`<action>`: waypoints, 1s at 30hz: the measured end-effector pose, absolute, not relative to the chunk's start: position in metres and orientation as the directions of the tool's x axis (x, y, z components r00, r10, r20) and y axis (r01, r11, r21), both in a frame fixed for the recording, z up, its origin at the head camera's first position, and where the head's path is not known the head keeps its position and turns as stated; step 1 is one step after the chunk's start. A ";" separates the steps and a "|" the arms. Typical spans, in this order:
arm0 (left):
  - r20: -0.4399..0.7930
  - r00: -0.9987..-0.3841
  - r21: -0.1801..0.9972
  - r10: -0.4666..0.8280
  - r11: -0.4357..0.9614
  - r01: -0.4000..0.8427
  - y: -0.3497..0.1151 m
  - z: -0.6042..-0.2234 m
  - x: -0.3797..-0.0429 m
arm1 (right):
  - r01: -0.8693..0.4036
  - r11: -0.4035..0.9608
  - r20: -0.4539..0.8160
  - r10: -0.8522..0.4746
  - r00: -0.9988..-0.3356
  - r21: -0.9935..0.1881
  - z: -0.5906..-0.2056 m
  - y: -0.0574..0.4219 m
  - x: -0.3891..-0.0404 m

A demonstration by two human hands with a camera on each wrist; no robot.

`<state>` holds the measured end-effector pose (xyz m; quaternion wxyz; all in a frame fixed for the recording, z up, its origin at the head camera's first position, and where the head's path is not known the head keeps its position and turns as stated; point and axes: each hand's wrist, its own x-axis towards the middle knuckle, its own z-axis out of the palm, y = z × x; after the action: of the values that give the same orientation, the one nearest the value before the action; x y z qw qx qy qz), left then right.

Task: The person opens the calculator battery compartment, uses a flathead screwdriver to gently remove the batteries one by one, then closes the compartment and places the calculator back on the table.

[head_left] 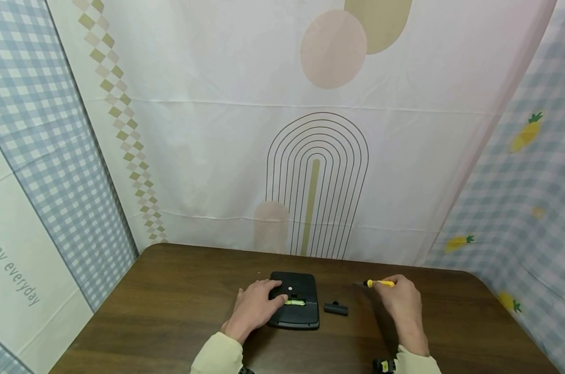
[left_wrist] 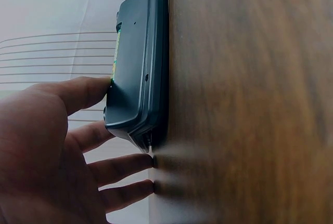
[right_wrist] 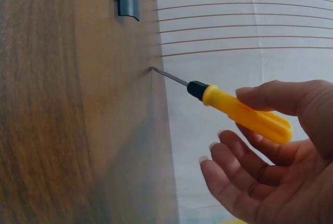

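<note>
The black device (head_left: 301, 315) lies flat on the counter (head_left: 170, 311), near the middle of its far edge. A yellow-green battery (head_left: 296, 302) sits in the slot in its upper face. The left hand (head_left: 255, 306) is spread wide at the device's left side, thumb on the upper face at the battery's left end, two fingertips down by the counter. The small black cover (head_left: 336, 309) lies just right of the device, apart from it. Farther right, toward the counter's far right corner, the right hand (head_left: 403, 304) pinches the yellow screwdriver (right_wrist: 250, 117) by its handle, shaft pointing left; whether the tip touches the counter cannot be told.
</note>
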<state>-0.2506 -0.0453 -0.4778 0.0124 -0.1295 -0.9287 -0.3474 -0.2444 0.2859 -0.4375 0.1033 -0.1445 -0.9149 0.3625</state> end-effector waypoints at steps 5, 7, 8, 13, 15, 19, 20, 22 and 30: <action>0.112 -0.966 0.640 0.233 0.727 0.250 -0.045 -0.478 -0.252 | 0.180 0.669 0.116 0.373 -0.921 -0.721 -0.437 0.284 -0.244; 0.112 -0.966 0.640 0.234 0.727 0.250 -0.045 -0.477 -0.252 | 0.181 0.654 0.114 0.381 -0.917 -0.735 -0.437 0.284 -0.244; 0.111 -0.966 0.639 0.234 0.727 0.249 -0.045 -0.477 -0.252 | 0.180 0.647 0.115 0.386 -0.915 -0.741 -0.438 0.283 -0.244; 0.108 -0.967 0.640 0.232 0.728 0.247 -0.045 -0.477 -0.251 | 0.141 0.624 0.156 0.396 -0.905 -0.768 -0.441 0.281 -0.244; 0.108 -0.967 0.640 0.232 0.728 0.246 -0.045 -0.477 -0.251 | 0.117 0.624 0.190 0.404 -0.895 -0.772 -0.443 0.280 -0.244; 0.109 -0.967 0.640 0.231 0.728 0.246 -0.045 -0.478 -0.252 | 0.068 0.622 0.261 0.423 -0.868 -0.780 -0.447 0.278 -0.245; 0.107 -0.967 0.641 0.231 0.728 0.244 -0.045 -0.479 -0.252 | 0.056 0.620 0.276 0.426 -0.861 -0.783 -0.447 0.277 -0.246; 0.105 -0.968 0.642 0.230 0.727 0.243 -0.045 -0.480 -0.252 | 0.033 0.615 0.300 0.431 -0.851 -0.788 -0.449 0.276 -0.247; 0.108 -0.967 0.646 0.230 0.723 0.244 -0.045 -0.481 -0.252 | -0.004 0.605 0.329 0.427 -0.842 -0.797 -0.452 0.272 -0.249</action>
<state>-0.2519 -0.0451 -0.4806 0.0100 -0.1278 -0.9281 -0.3496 -0.2488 0.2724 -0.4521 0.2523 -0.1229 -0.8594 0.4273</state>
